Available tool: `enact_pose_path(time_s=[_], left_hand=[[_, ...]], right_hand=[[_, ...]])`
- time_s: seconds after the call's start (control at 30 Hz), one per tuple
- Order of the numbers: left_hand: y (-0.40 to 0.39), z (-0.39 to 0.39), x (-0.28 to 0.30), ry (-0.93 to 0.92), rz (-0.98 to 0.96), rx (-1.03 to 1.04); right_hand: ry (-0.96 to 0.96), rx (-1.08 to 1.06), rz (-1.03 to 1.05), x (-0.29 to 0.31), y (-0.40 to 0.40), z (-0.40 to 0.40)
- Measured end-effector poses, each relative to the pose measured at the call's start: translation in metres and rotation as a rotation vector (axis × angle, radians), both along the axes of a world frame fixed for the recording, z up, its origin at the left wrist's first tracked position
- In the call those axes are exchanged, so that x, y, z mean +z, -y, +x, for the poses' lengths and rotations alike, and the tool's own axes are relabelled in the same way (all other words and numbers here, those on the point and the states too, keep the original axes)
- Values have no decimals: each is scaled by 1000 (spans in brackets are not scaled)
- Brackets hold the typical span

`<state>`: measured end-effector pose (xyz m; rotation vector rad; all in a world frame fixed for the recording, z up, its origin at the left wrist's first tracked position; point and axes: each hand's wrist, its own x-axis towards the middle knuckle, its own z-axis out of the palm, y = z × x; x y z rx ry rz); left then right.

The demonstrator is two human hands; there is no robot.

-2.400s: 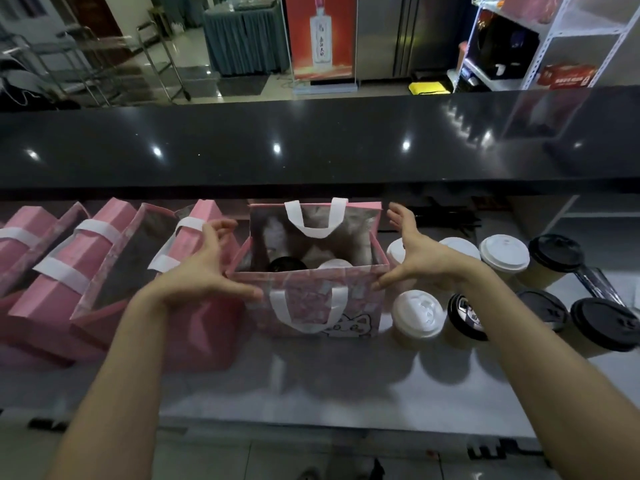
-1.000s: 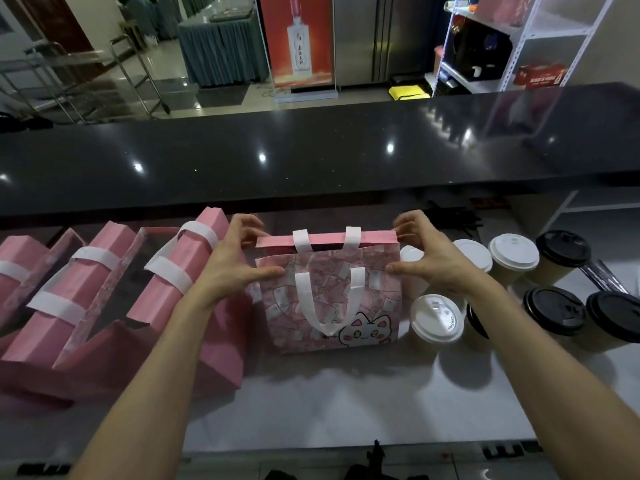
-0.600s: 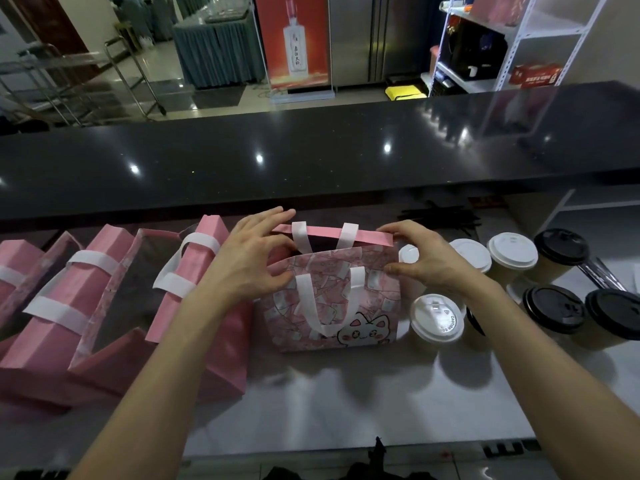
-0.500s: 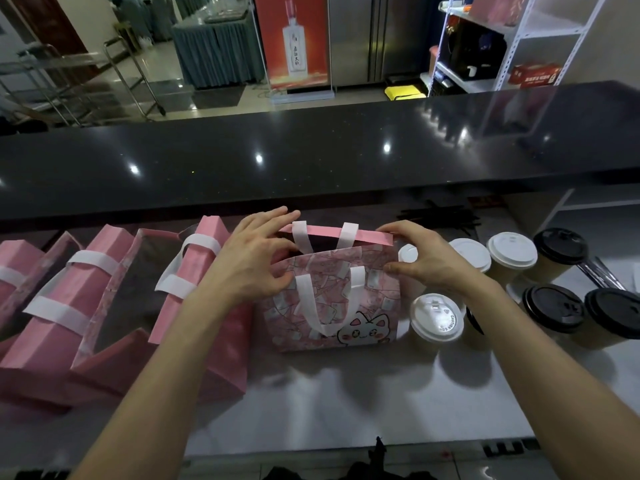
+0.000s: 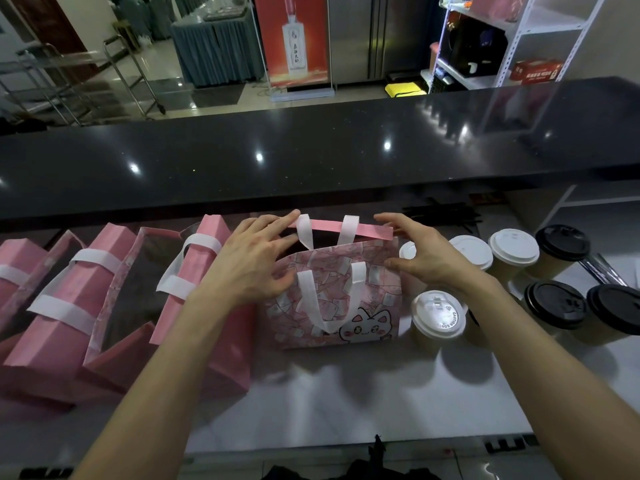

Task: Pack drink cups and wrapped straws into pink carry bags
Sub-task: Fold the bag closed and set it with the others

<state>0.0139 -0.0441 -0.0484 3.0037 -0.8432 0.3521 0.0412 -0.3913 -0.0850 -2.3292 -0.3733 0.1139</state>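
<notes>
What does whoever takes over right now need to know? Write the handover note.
Left hand and right hand: both at the top corners of the cat bag, fingers fairly straight, pressing its mouth together.
The bag stands on the white counter, mouth not fully shut.
Other pink bags lie to its left.
Loose white-lid cups and black-lid cups wait on the right; straws behind.
Left: finish closing, pack the rest.

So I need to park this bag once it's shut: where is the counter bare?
Bare white counter runs along the near edge, in front of the cat bag. Left is crowded with pink bags, right with cups, and black straws lie behind.
</notes>
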Motion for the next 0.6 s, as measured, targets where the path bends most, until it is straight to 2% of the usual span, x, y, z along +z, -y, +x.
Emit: enact_pose_path(time_s=[0.17, 0.6], left_hand=[[-2, 3, -2, 39, -84, -18], [2, 16, -28, -204, -763, 93]], right_hand=[[35, 8, -14, -1, 0, -2], [78, -49, -17, -7, -7, -3]])
